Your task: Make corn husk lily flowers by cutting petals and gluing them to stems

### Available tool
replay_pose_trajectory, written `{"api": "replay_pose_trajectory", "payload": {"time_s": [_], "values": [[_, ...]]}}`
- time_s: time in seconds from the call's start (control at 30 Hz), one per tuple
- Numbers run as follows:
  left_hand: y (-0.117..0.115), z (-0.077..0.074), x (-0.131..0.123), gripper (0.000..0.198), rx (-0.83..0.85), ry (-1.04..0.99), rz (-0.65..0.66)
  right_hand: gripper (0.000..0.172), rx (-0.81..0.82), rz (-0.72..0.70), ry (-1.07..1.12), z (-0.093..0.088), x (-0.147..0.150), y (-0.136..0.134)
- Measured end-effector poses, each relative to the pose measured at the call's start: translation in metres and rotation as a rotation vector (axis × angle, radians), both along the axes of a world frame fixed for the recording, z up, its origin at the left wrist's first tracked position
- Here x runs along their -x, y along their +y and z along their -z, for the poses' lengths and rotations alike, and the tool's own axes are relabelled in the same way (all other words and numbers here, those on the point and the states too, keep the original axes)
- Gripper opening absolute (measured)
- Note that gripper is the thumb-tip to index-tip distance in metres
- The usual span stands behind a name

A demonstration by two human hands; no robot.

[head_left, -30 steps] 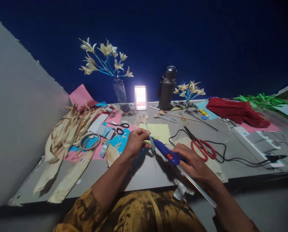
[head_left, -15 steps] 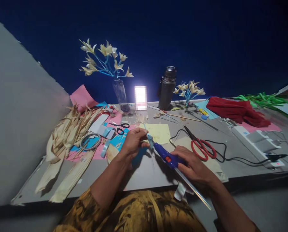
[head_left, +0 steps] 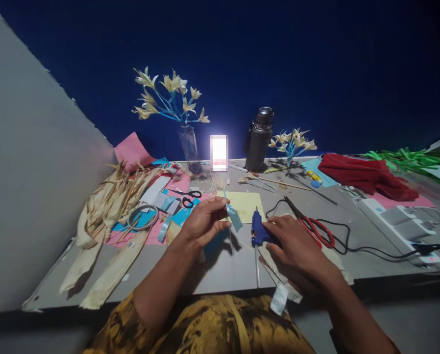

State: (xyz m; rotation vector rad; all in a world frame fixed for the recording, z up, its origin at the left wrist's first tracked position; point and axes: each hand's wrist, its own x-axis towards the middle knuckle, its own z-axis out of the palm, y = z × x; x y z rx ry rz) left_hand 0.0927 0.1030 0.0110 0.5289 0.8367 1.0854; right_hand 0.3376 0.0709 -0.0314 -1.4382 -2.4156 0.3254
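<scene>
Between the thumb and fingers of my left hand (head_left: 208, 219) is a thin stem with a light blue paper strip (head_left: 235, 217) hanging from it. My right hand (head_left: 291, 241) grips the handle of a blue hot glue gun (head_left: 257, 230), low over the table. The gun's nozzle points away from me, and a long glue stick (head_left: 257, 270) sticks out of its back toward me. Just beyond the hands lies a yellow sheet of paper (head_left: 247, 200). Red-handled scissors (head_left: 325, 235) rest beside my right hand, partly covered by it.
Dried husks (head_left: 105, 250) are heaped at left near black scissors (head_left: 190, 194) and a tape roll (head_left: 131, 221). Husk flowers stand in a bottle (head_left: 189, 147) at the back, near a dark flask (head_left: 259, 142). A red cloth (head_left: 363, 177) and power strip (head_left: 385, 221) are at right.
My right hand has drawn the glue gun away from the blue strip, rightward and down, turning its nozzle away from me. The strip now hangs loose from the stem in my left hand.
</scene>
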Motion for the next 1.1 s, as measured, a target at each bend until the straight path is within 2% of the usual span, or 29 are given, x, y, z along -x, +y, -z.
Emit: {"api": "replay_pose_trajectory", "payload": {"time_s": [0.1,0.2,0.3,0.37,0.47,0.57,0.8,0.97,1.1], "values": [[-0.006,-0.006,-0.005,0.012,-0.048,-0.009,-0.006,0.030,0.062,0.047,0.441,-0.008,0.015,-0.009],[-0.011,-0.008,-0.012,0.018,-0.087,0.016,-0.029,0.028,0.340,0.090,0.937,-0.011,0.045,-0.014],[-0.014,-0.008,-0.015,0.023,-0.112,0.062,-0.062,0.027,0.464,0.103,1.145,-0.008,0.072,-0.015],[-0.016,-0.006,-0.015,0.025,-0.121,0.111,-0.111,0.022,0.414,0.184,1.163,-0.007,0.083,-0.015],[-0.018,-0.002,-0.013,0.023,-0.136,0.193,-0.222,0.020,0.257,0.277,1.104,-0.008,0.092,-0.018],[-0.018,0.004,-0.011,0.021,-0.138,0.221,-0.286,0.017,0.114,0.290,0.998,-0.009,0.097,-0.022],[-0.018,0.010,-0.007,0.027,-0.077,0.146,-0.307,0.016,-0.164,0.266,0.842,-0.004,0.105,-0.026],[-0.018,0.014,-0.009,0.027,-0.087,0.104,-0.336,0.017,-0.188,0.272,0.803,-0.004,0.107,-0.024],[-0.018,0.018,-0.007,0.026,-0.084,0.043,-0.278,0.018,-0.050,0.333,0.843,-0.008,0.106,-0.024]]}}
